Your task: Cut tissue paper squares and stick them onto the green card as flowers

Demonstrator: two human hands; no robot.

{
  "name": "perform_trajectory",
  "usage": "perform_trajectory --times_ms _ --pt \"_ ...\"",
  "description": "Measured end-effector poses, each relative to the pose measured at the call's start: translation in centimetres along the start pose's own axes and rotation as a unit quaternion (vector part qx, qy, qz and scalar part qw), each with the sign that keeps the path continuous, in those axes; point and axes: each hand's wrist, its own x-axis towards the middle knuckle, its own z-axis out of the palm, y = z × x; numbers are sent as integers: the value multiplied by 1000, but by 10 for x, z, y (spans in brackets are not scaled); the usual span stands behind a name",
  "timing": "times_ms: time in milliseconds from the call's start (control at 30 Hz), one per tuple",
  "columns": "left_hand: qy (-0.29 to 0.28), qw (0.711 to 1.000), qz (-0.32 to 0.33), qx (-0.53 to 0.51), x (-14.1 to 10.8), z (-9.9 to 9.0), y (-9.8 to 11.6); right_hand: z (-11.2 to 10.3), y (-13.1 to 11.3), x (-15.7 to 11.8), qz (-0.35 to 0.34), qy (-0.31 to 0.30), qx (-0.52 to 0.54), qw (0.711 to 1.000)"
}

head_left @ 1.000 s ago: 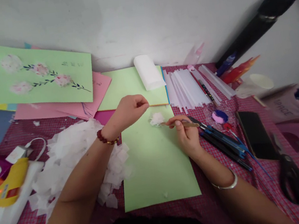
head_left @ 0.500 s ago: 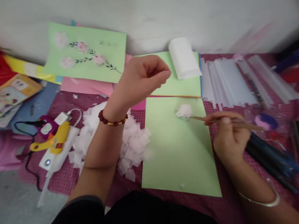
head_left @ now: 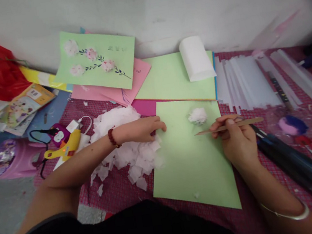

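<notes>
My right hand (head_left: 238,142) pinches a thin, tapered wooden stick (head_left: 249,121) above the right side of a light green paper sheet (head_left: 192,166). The stick's tip points left, just below a white ruffled paper flower (head_left: 198,116) on that sheet. My left hand (head_left: 142,129), with a red bead bracelet at the wrist, is over the right side of a heap of small white paper pieces (head_left: 115,118). Its fingers are curled downward near the sheet's left edge, and whatever may be between them is hidden.
A green sheet with paper flowers (head_left: 99,63) leans at the back, near a white paper roll (head_left: 196,59). A yellow glue gun (head_left: 67,145) lies left of the heap. Translucent strips (head_left: 246,81), a pink-and-blue ball (head_left: 293,125) and a dark, long object (head_left: 291,167) lie right.
My left hand has come down from above the sheet to the paper heap. The stick's tip has drawn back slightly from the paper flower. The whole view has shifted a little.
</notes>
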Motion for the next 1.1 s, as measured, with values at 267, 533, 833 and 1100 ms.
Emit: perform_trajectory --times_ms 267,533,833,1100 --pt "15 995 -19 -97 4 -22 6 -2 0 2 -2 2 6 1000" --pt "109 918 -82 -372 26 -27 21 -5 0 4 5 -12 11 1000" --pt "133 919 -112 -354 38 -2 51 22 -12 -19 16 -134 -80 988" --pt "136 897 -16 -420 44 9 66 31 -12 -21 19 -169 -176 970"
